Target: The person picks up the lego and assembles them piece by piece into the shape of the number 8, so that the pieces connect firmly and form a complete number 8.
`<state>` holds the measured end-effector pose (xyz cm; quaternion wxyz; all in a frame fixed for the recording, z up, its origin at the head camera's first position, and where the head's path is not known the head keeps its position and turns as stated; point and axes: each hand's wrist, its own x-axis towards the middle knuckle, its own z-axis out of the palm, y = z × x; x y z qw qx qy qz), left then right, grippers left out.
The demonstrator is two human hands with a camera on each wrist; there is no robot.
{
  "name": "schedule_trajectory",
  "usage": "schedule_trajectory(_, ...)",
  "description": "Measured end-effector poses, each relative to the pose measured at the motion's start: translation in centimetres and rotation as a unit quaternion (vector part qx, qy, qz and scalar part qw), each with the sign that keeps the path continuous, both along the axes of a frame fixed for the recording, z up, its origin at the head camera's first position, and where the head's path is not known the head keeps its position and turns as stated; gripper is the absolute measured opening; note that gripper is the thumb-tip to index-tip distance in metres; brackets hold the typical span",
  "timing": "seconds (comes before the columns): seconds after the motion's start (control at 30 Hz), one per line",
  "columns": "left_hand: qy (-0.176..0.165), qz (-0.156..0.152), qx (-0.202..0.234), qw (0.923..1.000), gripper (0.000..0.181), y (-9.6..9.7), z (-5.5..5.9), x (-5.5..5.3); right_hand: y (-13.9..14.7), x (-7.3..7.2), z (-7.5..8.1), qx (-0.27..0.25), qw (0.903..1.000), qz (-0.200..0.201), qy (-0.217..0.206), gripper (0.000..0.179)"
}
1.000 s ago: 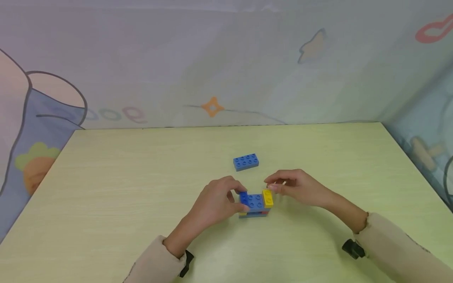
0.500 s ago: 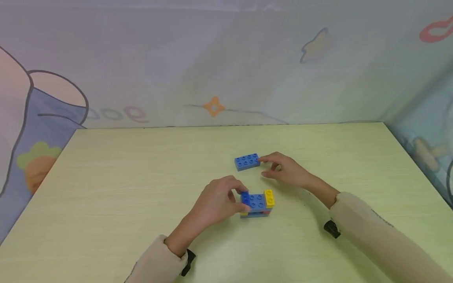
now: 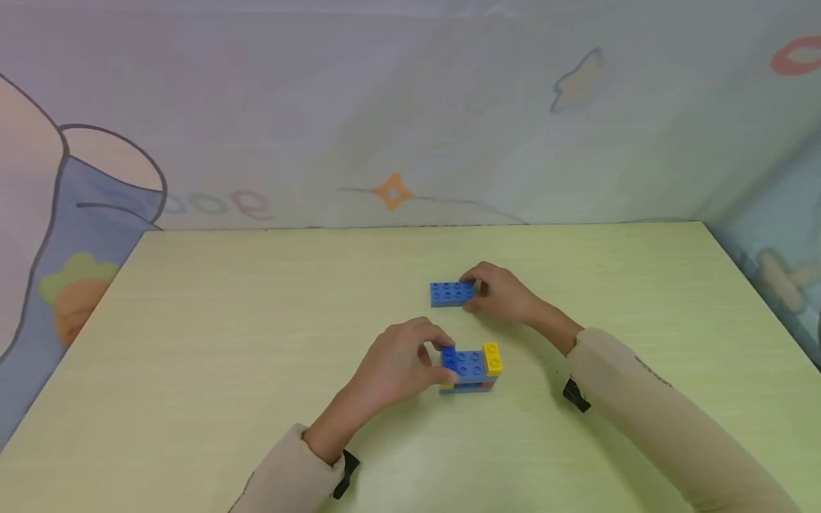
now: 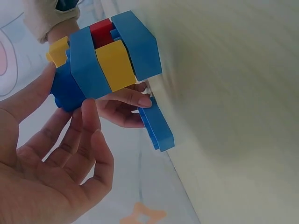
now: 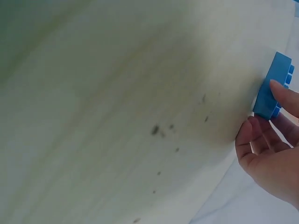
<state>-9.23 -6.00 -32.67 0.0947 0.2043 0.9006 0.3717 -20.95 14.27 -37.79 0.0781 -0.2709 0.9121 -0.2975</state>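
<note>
My left hand pinches the small dark blue brick at the left end of a brick stack. That stack has a blue base brick, a yellow brick and a red brick on it, then a second blue brick. On top, a small yellow brick sits at the right end, opposite the dark blue one. Behind the stack, my right hand grips the right end of a loose eight-stud blue brick, thumb on its near side, studs facing up.
Both bricks and hands are over a pale wooden table. A printed cloth backdrop rises behind its far edge. Small dark marks dot the tabletop in the right wrist view.
My right hand has moved from beside the small yellow brick, back and left to the loose blue brick, and gripped it. That brick has turned straighter. My left hand keeps its pinch.
</note>
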Motion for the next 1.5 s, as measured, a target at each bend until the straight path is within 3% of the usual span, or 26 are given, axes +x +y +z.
schedule_trajectory(0.13, -0.007, 0.005, -0.002, 1.0000, 0.032, 0.1, 0.1, 0.0, 0.4, 0.6, 0.6, -0.004, 0.9998, -0.004, -0.019, 0.036)
schedule_trajectory(0.4, -0.006, 0.009, -0.006, 0.9999, 0.032, 0.2, 0.1, 0.0, 2.5, 2.5, 3.3, -0.080, 0.9952, 0.006, -0.057, 0.036)
schedule_trajectory(0.67, -0.024, 0.025, -0.007, 0.9994, 0.032, 0.3, 0.1, 0.0, 3.9, 6.1, 6.7, -0.144, 0.9816, 0.110, -0.060, 0.026)
schedule_trajectory(0.83, -0.013, 0.021, 0.001, 0.9997, 0.033, 0.2, 0.0, 0.0, 3.9, 8.1, 6.7, -0.153, 0.9762, 0.154, 0.002, 0.027)
schedule_trajectory(1.03, 0.002, 0.014, 0.003, 0.9999, 0.034, 0.3, 0.0, 0.0, 3.4, 9.2, 5.8, -0.149, 0.9750, 0.154, 0.060, 0.030)
schedule_trajectory(1.5, -0.005, 0.004, -0.014, 0.9999, 0.035, 0.3, 0.2, 0.0, 3.1, 9.5, 5.5, -0.127, 0.9782, 0.142, 0.083, 0.030)
